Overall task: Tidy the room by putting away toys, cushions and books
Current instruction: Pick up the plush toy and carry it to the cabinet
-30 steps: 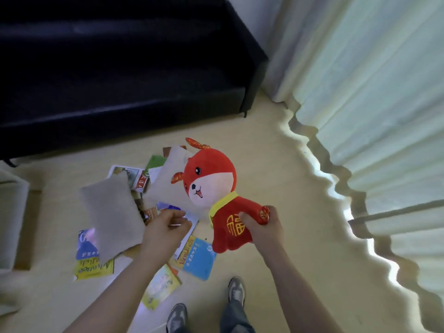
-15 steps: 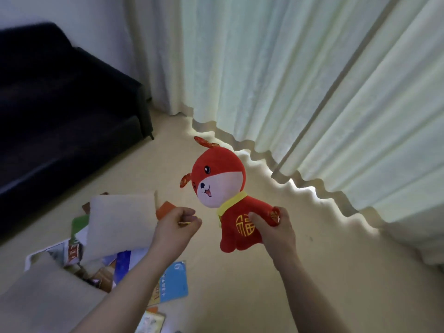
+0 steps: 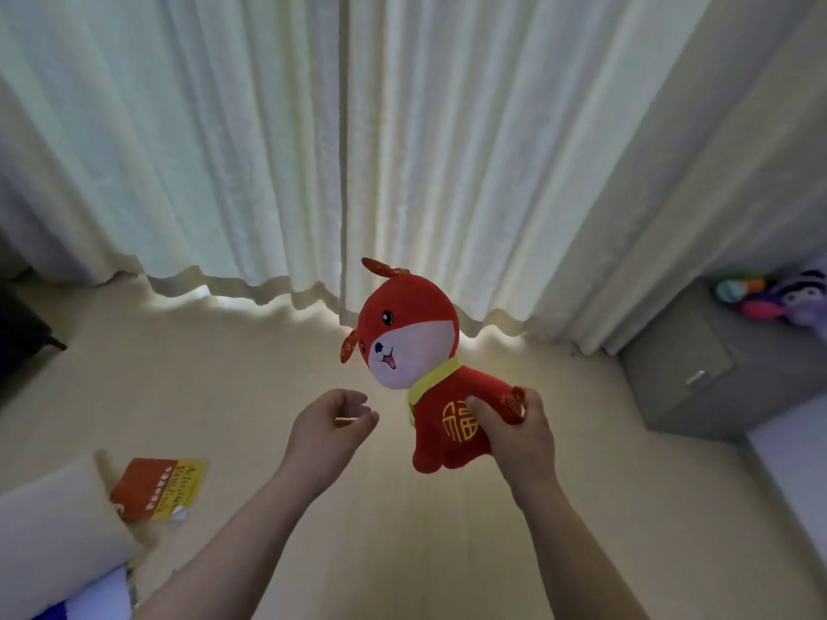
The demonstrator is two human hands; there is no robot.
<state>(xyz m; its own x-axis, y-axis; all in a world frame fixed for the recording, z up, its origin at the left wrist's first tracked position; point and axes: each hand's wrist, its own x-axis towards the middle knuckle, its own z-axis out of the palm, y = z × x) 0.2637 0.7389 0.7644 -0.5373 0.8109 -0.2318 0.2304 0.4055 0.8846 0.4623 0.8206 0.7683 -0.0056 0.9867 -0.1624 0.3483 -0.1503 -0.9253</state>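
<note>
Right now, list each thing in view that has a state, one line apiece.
red plush dog, held off the floor, head up, tilted.
right hand, grips the dog's body.
left hand, loosely curled, holds nothing.
curtains, drawn shut.
book, closed, flat on the floor at the cushion's edge.
cushion, lying on the floor.
grey cabinet, door shut, soft toys on top.

The pale wooden floor [image 3: 250, 378] carried a cream cushion [image 3: 53, 530] at the lower left, an orange and yellow book [image 3: 156, 490] just beside it, and a grey cabinet [image 3: 698, 382] at the right.
</note>
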